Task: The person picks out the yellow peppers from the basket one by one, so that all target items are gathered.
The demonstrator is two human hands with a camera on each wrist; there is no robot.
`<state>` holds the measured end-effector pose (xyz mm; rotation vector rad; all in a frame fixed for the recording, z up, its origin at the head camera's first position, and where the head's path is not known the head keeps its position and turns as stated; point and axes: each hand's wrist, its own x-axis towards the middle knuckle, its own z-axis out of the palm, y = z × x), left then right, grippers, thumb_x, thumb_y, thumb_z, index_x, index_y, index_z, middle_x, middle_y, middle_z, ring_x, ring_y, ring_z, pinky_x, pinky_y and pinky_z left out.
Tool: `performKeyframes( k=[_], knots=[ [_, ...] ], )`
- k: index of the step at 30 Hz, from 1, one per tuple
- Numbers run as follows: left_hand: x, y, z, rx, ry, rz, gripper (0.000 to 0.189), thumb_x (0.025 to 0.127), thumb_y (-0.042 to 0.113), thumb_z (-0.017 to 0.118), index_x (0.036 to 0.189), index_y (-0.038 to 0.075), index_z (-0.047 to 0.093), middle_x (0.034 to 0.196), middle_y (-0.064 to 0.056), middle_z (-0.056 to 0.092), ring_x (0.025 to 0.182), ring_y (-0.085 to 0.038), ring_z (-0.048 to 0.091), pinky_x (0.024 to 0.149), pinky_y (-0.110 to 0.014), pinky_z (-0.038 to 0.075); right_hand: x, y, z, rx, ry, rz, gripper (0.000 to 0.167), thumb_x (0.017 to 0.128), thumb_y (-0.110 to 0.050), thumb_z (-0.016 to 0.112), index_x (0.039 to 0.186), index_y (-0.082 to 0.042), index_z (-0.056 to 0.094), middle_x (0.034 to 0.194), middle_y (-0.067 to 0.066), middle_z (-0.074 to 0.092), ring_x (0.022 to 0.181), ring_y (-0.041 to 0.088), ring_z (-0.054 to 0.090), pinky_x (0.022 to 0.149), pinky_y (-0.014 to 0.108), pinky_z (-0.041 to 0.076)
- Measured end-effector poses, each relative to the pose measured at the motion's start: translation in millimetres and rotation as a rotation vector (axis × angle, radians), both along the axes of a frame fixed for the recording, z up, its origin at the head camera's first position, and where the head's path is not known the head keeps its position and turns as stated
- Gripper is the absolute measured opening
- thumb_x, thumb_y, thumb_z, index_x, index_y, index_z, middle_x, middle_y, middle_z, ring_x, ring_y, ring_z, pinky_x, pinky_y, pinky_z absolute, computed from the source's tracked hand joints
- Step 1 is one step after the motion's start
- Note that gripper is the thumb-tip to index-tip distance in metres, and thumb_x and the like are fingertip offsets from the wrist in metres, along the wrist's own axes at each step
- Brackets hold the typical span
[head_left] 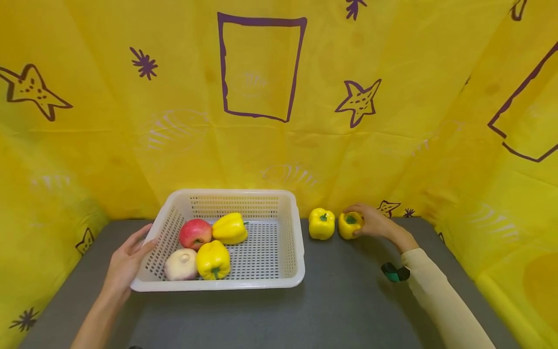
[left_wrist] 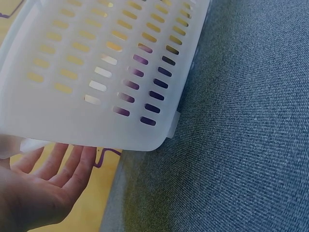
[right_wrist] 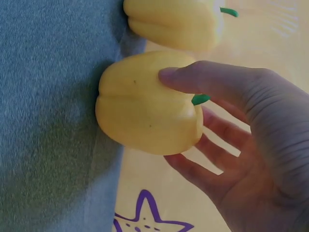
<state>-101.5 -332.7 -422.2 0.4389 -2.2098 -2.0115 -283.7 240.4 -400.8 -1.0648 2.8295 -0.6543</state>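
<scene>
My left hand (head_left: 128,264) holds the left rim of a white plastic basket (head_left: 235,284); its thumb lies over the edge, and the other fingers show outside the wall in the left wrist view. At right, my right hand (head_left: 377,223) grips a yellow bell pepper (head_left: 347,227) standing on the table, thumb on one side and fingers round the other. A second yellow bell pepper (head_left: 321,225) stands just left of it, stem up. Inside the basket lie a red apple (head_left: 194,234), a whitish turnip (head_left: 180,265) with a purplish base, and two yellow bell peppers (head_left: 213,261).
The grey table (head_left: 305,315) meets a yellow cloth backdrop (head_left: 261,150) with purple drawings behind and at both sides. A dark and green object (head_left: 394,272) shows by the right sleeve (head_left: 440,295). The basket's right half shows its bare slotted floor.
</scene>
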Motion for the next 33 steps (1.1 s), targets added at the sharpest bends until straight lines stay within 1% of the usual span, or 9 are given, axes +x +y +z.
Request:
performKeyframes(
  k=[2, 4, 8, 15, 19, 22, 27, 30, 33],
  knots=[
    [2.0, -0.9, -0.1, 0.019, 0.008, -0.004, 0.062, 0.095, 0.031, 0.066, 0.15, 0.021, 0.04, 0.096, 0.026, 0.068, 0.078, -0.005, 0.069, 0.062, -0.029, 0.057, 0.1, -4.2, -0.2, -0.009, -0.01, 0.005, 0.058, 0.069, -0.003, 0.082, 0.123, 0.006, 0.061, 0.124, 0.024, 0.059, 0.116, 0.046, 0.052, 0.097, 0.06, 0.04],
    [2.5, -1.2, -0.4, 0.011, 0.002, 0.0, 0.063, 0.095, 0.031, 0.066, 0.151, 0.021, 0.039, 0.097, 0.027, 0.067, 0.079, -0.005, 0.069, 0.062, -0.029, 0.057, 0.9, -5.4, -0.3, -0.014, -0.014, 0.0, 0.058, 0.07, -0.002, 0.082, 0.123, 0.008, 0.06, 0.124, 0.025, 0.058, 0.116, 0.046, 0.051, 0.097, 0.06, 0.039],
    [2.7, -2.0, -0.5, -0.033, -0.02, 0.011, 0.064, 0.096, 0.032, 0.065, 0.152, 0.02, 0.037, 0.098, 0.03, 0.065, 0.078, -0.003, 0.068, 0.062, -0.028, 0.056, 2.0, -4.1, -1.6, -0.026, -0.015, -0.009, 0.058, 0.072, -0.002, 0.08, 0.125, 0.009, 0.058, 0.125, 0.026, 0.057, 0.117, 0.047, 0.05, 0.099, 0.061, 0.038],
    [2.1, -1.3, -0.8, -0.013, -0.012, -0.005, 0.063, 0.096, 0.031, 0.064, 0.152, 0.019, 0.036, 0.095, 0.028, 0.066, 0.078, -0.004, 0.069, 0.063, -0.029, 0.057, 2.9, -0.2, -6.8, -0.048, 0.031, -0.008, 0.06, 0.07, 0.0, 0.083, 0.124, 0.009, 0.058, 0.123, 0.026, 0.058, 0.115, 0.047, 0.051, 0.097, 0.061, 0.039],
    [1.7, -0.7, -0.4, -0.049, -0.025, 0.003, 0.062, 0.098, 0.031, 0.061, 0.153, 0.019, 0.036, 0.094, 0.03, 0.065, 0.078, -0.002, 0.068, 0.063, -0.028, 0.056, 2.4, 2.0, -10.3, -0.04, 0.052, -0.002, 0.064, 0.069, -0.001, 0.085, 0.125, 0.01, 0.057, 0.124, 0.028, 0.057, 0.116, 0.048, 0.051, 0.098, 0.061, 0.039],
    [1.0, -0.6, -0.8, -0.094, -0.038, 0.007, 0.062, 0.099, 0.032, 0.059, 0.154, 0.017, 0.033, 0.094, 0.033, 0.062, 0.079, 0.0, 0.067, 0.064, -0.027, 0.056, 2.7, 3.1, -12.4, -0.028, 0.059, -0.013, 0.067, 0.069, -0.003, 0.086, 0.127, 0.011, 0.055, 0.127, 0.03, 0.054, 0.118, 0.049, 0.049, 0.099, 0.062, 0.038],
    [0.2, -0.4, -1.5, -0.103, -0.041, 0.01, 0.064, 0.099, 0.031, 0.059, 0.154, 0.014, 0.031, 0.095, 0.034, 0.062, 0.079, -0.001, 0.067, 0.065, -0.028, 0.056, 4.6, 4.7, -13.3, -0.016, 0.067, -0.037, 0.071, 0.071, -0.006, 0.086, 0.13, 0.012, 0.052, 0.131, 0.033, 0.05, 0.122, 0.051, 0.045, 0.1, 0.063, 0.036],
    [0.7, -0.4, -2.0, -0.104, -0.037, 0.011, 0.064, 0.098, 0.033, 0.06, 0.154, 0.014, 0.032, 0.095, 0.034, 0.062, 0.079, 0.0, 0.067, 0.065, -0.027, 0.056, 5.9, 5.5, -13.6, -0.03, 0.057, -0.045, 0.073, 0.071, -0.006, 0.086, 0.132, 0.012, 0.051, 0.134, 0.034, 0.047, 0.124, 0.052, 0.044, 0.101, 0.063, 0.035],
    [1.0, -0.8, -2.0, -0.079, -0.031, 0.01, 0.063, 0.098, 0.032, 0.061, 0.153, 0.016, 0.035, 0.096, 0.033, 0.063, 0.079, -0.001, 0.067, 0.064, -0.028, 0.056, 7.6, 6.1, -13.7, -0.04, 0.04, -0.052, 0.074, 0.072, -0.007, 0.086, 0.133, 0.011, 0.05, 0.137, 0.035, 0.044, 0.126, 0.052, 0.042, 0.102, 0.064, 0.034]
  ],
)
